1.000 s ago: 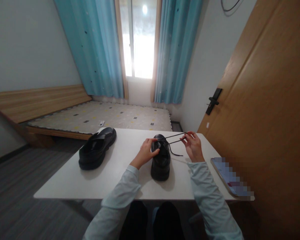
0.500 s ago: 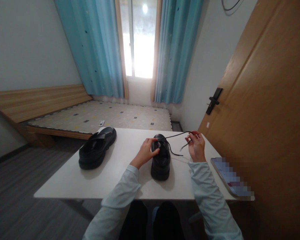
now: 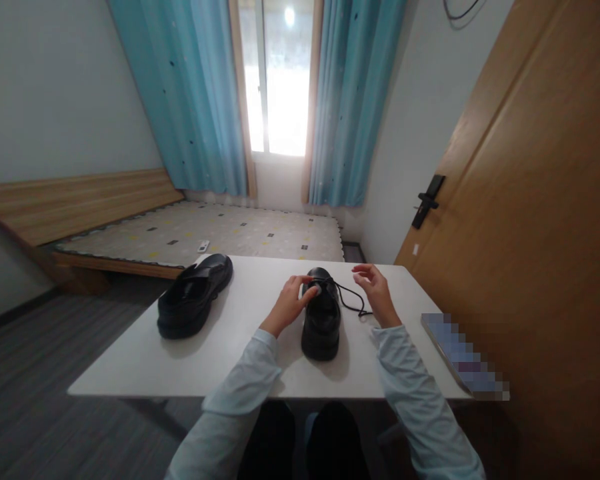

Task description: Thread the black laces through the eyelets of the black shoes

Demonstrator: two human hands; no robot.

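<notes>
A black lace-up shoe (image 3: 321, 343) stands on the white table (image 3: 130, 373), its toe pointing away from me. My left hand (image 3: 287, 307) grips the shoe near its tongue from the left side, thumb over the opening and fingers at the front. The black shoelace (image 3: 351, 307) trails from the shoe's right side onto the table. My right hand (image 3: 379, 295) hovers to the right of the shoe with its fingers loosely apart and nothing seen in them. A second black shoe (image 3: 193, 303) rests at the table's left, angled away.
On the table's right edge lies a flat device with a pixelated screen (image 3: 463, 357). Beyond the table is a bed (image 3: 240, 233) with a small white object (image 3: 203, 247) on it. A wooden door (image 3: 530, 200) stands close on the right.
My right hand has let go of the shoelace and moved left, closer to the shoe. The lace, stretched out before, now lies slack on the table. My left hand stays on the shoe.
</notes>
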